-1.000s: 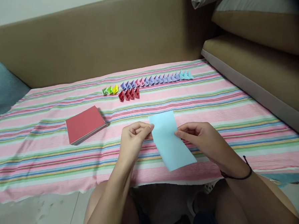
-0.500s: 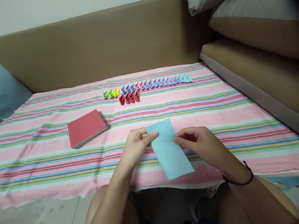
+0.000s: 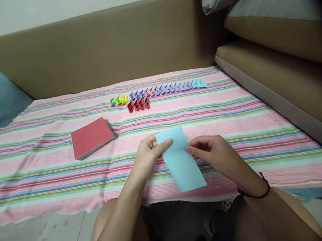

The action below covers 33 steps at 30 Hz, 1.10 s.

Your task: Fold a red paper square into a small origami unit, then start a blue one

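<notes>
A light blue sheet of paper, folded into a long rectangle, is held just above the striped cloth. My left hand pinches its left edge with thumb and fingers. On the opposite side, my right hand pinches the right edge; a dark cord circles that wrist. A stack of square papers with a red sheet on top lies to the left of my hands. Farther back, small folded paper boats stand in a row of green, yellow, purple, pink and blue, with red boats in front.
A brown padded backrest runs behind the cloth. Brown cushions and a grey pillow rise at the right. A teal cushion sits at far left. My bare knees and the tiled floor show below the cloth's front edge.
The blue paper and both hands have shifted a little lower and to the left in view. My left thumb has slid further onto the sheet. Everything else lies as before.
</notes>
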Tool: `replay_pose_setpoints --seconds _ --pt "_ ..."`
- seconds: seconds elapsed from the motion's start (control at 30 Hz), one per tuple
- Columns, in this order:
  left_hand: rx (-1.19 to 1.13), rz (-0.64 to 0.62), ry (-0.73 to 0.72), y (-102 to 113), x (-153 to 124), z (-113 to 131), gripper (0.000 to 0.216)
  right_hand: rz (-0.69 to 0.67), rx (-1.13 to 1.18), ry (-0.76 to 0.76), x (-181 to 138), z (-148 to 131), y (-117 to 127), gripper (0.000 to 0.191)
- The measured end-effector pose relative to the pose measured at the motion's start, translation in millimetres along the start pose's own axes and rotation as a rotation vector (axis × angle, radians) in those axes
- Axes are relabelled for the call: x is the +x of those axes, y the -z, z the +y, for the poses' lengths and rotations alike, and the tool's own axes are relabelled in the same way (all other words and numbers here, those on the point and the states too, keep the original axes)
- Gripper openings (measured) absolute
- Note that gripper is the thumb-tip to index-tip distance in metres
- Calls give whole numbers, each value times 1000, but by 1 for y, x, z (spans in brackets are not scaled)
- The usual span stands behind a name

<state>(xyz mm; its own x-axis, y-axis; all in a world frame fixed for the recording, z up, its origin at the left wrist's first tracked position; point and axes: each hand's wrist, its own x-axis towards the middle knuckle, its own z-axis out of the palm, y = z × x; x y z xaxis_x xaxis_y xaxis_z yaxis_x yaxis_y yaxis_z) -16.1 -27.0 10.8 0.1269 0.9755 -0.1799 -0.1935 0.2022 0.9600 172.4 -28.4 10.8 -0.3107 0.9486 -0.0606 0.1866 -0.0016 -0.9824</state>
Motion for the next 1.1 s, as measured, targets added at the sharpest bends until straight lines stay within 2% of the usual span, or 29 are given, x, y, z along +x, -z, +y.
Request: replay_pose_setpoints --seconds 0.13,0.33,0.43,0.67,0.87,1.0,1.1 --pt "17 -7 3 2 -1 0 24 5 19 -26 -1 -1 -1 21" --pt "6 160 -49 12 3 6 29 -6 -16 -7 1 2 0 17" --pt "13 203 -36 15 4 8 31 -16 11 -7 2 4 0 16" --pt "-9 251 -83 13 4 7 29 2 2 -6 0 3 -1 17" --pt "6 203 -144 18 3 12 21 30 -50 -6 -2 1 2 18" --pt "31 341 -204 26 6 14 26 48 -72 -42 1 9 8 22" --pt "182 404 -306 27 6 10 25 30 -41 -109 4 20 12 23"
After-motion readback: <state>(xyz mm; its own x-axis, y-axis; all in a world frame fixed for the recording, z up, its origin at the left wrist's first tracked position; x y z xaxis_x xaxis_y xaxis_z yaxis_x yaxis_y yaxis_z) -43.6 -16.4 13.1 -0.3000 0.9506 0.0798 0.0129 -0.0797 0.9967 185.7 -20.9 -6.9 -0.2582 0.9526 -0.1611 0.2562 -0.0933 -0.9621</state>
